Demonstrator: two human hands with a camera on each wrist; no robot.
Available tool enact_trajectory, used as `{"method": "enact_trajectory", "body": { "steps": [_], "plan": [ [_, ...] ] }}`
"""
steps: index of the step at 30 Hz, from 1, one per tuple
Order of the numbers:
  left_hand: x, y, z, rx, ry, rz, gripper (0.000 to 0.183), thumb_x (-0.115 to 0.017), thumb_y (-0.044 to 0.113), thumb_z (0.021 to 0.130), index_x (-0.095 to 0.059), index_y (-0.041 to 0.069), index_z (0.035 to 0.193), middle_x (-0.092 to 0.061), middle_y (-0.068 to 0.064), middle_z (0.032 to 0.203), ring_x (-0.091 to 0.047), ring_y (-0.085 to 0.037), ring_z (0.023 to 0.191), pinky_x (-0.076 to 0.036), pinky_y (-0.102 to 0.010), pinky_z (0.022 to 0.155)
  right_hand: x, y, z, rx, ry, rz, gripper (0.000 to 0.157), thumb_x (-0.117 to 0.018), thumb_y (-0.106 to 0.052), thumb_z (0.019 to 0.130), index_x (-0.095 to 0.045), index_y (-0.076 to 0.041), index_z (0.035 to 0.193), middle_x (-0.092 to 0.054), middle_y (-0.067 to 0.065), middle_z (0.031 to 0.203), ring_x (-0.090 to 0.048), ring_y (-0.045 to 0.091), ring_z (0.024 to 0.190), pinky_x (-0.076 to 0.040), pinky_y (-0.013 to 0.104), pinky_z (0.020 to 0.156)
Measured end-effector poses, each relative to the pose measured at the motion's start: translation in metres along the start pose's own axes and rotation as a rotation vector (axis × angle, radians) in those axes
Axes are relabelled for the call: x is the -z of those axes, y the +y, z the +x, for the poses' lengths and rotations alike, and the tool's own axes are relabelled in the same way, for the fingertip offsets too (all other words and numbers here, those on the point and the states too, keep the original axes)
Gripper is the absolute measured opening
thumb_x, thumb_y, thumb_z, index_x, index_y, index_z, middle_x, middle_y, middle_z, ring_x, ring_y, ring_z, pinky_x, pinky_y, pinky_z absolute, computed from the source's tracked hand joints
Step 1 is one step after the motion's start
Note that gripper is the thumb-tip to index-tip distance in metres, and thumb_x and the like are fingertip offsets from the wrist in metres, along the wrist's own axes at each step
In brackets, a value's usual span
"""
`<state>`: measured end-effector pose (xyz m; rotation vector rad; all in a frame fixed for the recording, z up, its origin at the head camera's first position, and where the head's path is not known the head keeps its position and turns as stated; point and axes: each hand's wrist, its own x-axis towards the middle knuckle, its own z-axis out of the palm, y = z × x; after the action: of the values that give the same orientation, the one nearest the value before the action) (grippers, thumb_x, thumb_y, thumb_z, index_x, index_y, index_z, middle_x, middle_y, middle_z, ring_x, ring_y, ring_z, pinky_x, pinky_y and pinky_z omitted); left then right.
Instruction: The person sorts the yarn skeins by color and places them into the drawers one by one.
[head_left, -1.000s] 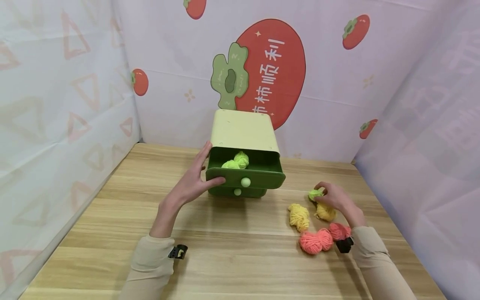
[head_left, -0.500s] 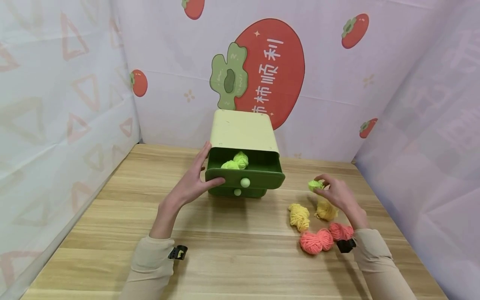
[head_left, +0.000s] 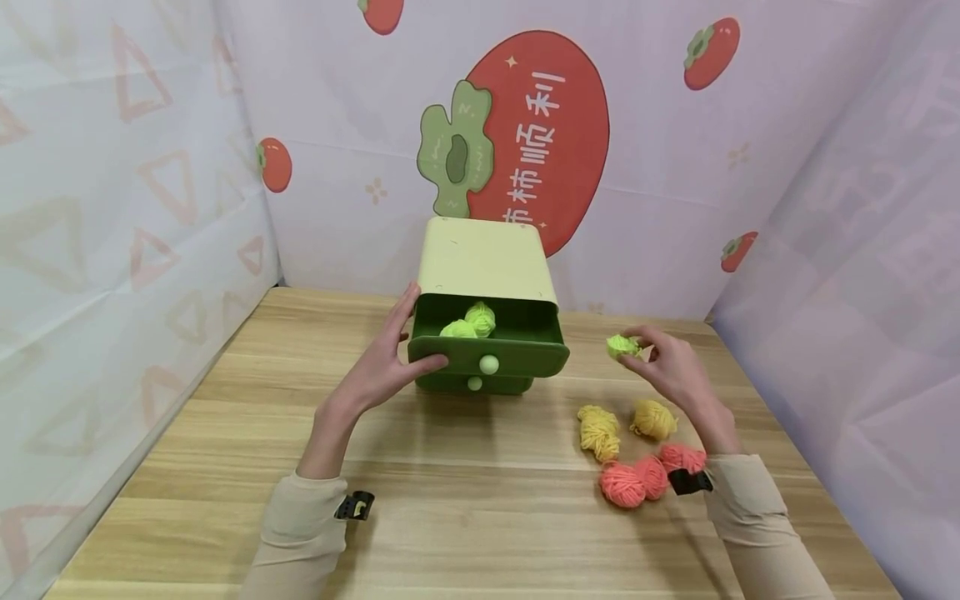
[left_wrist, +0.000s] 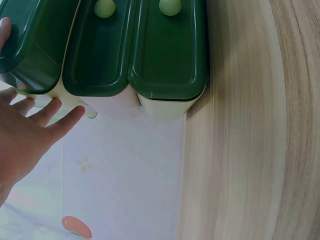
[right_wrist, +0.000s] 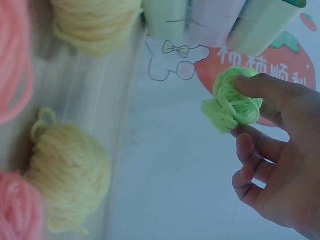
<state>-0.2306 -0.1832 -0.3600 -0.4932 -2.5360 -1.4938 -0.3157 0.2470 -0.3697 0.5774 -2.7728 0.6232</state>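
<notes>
My left hand (head_left: pixel 371 367) rests at the left side of a small cabinet (head_left: pixel 483 258) with a cream top, its thumb on the front of the pulled-out green top drawer (head_left: pixel 525 360). In the left wrist view the fingers of that hand (left_wrist: pixel 25 125) are spread straight along the cabinet's side. Two bright green yarn balls (head_left: pixel 478 320) lie inside this drawer. My right hand (head_left: pixel 678 371) pinches another green yarn ball (right_wrist: pixel 235 100) between thumb and fingers, raised above the table, to the right of the cabinet.
Below the right hand lie two yellow yarn balls (head_left: pixel 598 433) and several coral-red yarn balls (head_left: pixel 624 485) on the wooden table (head_left: pixel 465 533). A lower drawer (left_wrist: pixel 167 50) is pushed in. Printed cloth walls (head_left: pixel 330 208) stand behind and at both sides.
My right hand has lifted the green yarn ball off the table beside the yellow yarn and carried it up and slightly left. The left hand has stayed on the drawer.
</notes>
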Motion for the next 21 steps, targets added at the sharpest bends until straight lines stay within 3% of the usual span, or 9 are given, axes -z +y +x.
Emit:
{"method": "enact_trajectory", "body": {
  "steps": [3, 21],
  "plan": [
    [0.003, 0.016, -0.004, 0.018, -0.010, -0.013, 0.103, -0.075, 0.024, 0.089, -0.002, 0.017, 0.162, 0.003, 0.005, 0.168, -0.007, -0.023, 0.155, -0.029, -0.053, 0.121, 0.003, -0.008, 0.002, 0.031, 0.037, 0.004, 0.036, -0.072, -0.026, 0.092, -0.066, -0.010, 0.123, -0.071, 0.021, 0.103, -0.049, 0.018, 0.063, -0.037, 0.028, 0.051],
    [0.002, 0.010, -0.002, 0.001, -0.006, -0.030, 0.103, -0.076, 0.024, 0.089, -0.003, 0.019, 0.162, 0.002, 0.004, 0.169, -0.010, -0.026, 0.155, -0.029, -0.055, 0.120, 0.020, -0.053, 0.008, 0.200, 0.240, 0.064, 0.035, -0.079, -0.015, 0.085, -0.069, -0.015, 0.118, -0.069, 0.008, 0.090, -0.048, 0.013, 0.068, -0.035, 0.024, 0.053]
  ]
}}
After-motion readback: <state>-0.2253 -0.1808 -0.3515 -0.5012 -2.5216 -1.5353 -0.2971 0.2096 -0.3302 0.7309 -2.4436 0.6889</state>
